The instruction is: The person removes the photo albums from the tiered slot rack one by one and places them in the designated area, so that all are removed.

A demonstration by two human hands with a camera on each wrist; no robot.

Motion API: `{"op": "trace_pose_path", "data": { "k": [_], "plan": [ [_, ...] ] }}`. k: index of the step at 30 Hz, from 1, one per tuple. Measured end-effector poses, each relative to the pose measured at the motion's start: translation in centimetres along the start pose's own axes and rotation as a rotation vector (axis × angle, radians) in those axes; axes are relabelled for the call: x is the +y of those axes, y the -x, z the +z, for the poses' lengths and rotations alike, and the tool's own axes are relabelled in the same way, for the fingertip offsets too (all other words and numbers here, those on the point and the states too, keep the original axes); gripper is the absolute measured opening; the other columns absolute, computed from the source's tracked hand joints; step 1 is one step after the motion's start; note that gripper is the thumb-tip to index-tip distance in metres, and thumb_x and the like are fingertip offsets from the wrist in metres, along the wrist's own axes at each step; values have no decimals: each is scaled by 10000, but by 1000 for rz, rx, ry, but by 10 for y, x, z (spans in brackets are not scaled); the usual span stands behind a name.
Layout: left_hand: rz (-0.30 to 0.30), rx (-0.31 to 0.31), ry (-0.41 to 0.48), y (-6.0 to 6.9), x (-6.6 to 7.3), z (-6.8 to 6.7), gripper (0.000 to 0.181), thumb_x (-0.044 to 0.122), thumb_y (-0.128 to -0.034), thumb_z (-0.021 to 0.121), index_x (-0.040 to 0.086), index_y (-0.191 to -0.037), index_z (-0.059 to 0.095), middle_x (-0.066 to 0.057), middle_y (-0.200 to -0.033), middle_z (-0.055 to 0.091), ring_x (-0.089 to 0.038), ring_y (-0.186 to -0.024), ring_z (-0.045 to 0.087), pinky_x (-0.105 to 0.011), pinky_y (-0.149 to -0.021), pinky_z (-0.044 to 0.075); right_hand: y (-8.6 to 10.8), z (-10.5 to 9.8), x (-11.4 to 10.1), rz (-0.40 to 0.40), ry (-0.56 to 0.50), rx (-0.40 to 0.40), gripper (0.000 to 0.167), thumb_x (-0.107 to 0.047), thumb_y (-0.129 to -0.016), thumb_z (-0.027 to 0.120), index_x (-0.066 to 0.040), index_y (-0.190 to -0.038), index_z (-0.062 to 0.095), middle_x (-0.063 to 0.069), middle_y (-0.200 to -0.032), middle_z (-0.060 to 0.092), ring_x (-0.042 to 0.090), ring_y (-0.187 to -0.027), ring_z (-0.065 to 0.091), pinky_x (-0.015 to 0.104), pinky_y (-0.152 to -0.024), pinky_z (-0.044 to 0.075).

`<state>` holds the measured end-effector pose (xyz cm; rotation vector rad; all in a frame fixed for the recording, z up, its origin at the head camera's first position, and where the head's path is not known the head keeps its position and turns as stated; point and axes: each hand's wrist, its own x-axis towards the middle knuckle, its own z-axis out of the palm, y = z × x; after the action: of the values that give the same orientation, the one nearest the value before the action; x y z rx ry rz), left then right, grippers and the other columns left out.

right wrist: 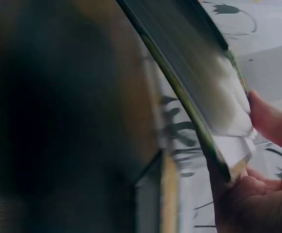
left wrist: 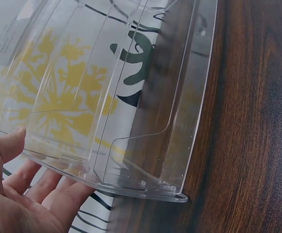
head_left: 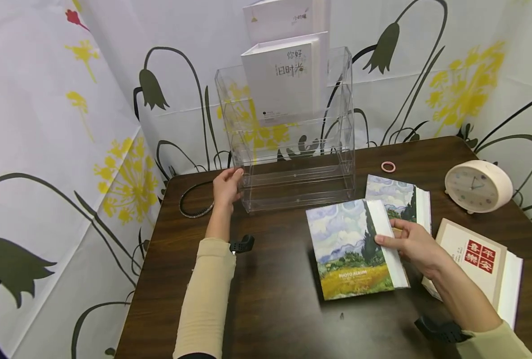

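A clear plastic tiered rack point(head_left: 297, 203) stands at the back of the table. My left hand point(head_left: 228, 187) holds its lower left side; in the left wrist view, the thumb and fingers point(left wrist: 44, 184) are at the rack's side edge. My right hand point(head_left: 414, 247) pinches a photo album point(head_left: 348, 249) by its white right edge, thumb on the front. The album's cover shows a painted landscape, and it is raised and tilted over the table. Behind it lies a second album point(head_left: 390, 192) with a similar cover. The right wrist view shows the held album point(right wrist: 199, 111) edge-on.
Two white books, a front one point(head_left: 276, 85) and a back one point(head_left: 279, 22), stand in the rack's upper tiers. At right are a beige book point(head_left: 456, 244) with red print, a round clock point(head_left: 472, 187) and a pink ring point(head_left: 388, 163). A black loop point(head_left: 181, 205) lies left of the rack.
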<state>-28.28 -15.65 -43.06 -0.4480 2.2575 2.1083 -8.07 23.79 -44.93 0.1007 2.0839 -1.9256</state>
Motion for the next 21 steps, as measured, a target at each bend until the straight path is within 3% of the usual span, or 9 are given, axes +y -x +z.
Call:
{"op": "trace_pose_path", "data": {
  "k": [11, 15, 21],
  "plan": [
    [1, 2, -10, 0, 1, 1, 408, 273, -964, 654, 68, -1312, 594, -90, -1283, 608, -229, -1182, 556, -508, -930, 502, -3, 7, 29, 128, 101, -267, 545, -190, -918, 711, 129, -1262, 434, 114, -764, 677, 232, -648, 657, 382, -602, 557],
    [-8, 5, 0, -1, -1, 1, 396, 263, -967, 651, 64, -1304, 597, -93, -1278, 608, -236, -1191, 552, -516, -945, 492, -6, 7, 34, 123, 175, -279, 532, -187, -912, 718, 134, -1254, 467, 100, -765, 653, 233, -635, 634, 380, -574, 549],
    [-2, 5, -8, 0, 1, 2, 398, 269, -966, 652, 60, -1299, 594, -94, -1272, 607, -230, -1186, 546, -512, -933, 499, -5, 2, 37, 140, 265, -222, 566, -198, -897, 734, 144, -1275, 486, 91, -805, 658, 237, -679, 626, 386, -600, 536]
  ]
}}
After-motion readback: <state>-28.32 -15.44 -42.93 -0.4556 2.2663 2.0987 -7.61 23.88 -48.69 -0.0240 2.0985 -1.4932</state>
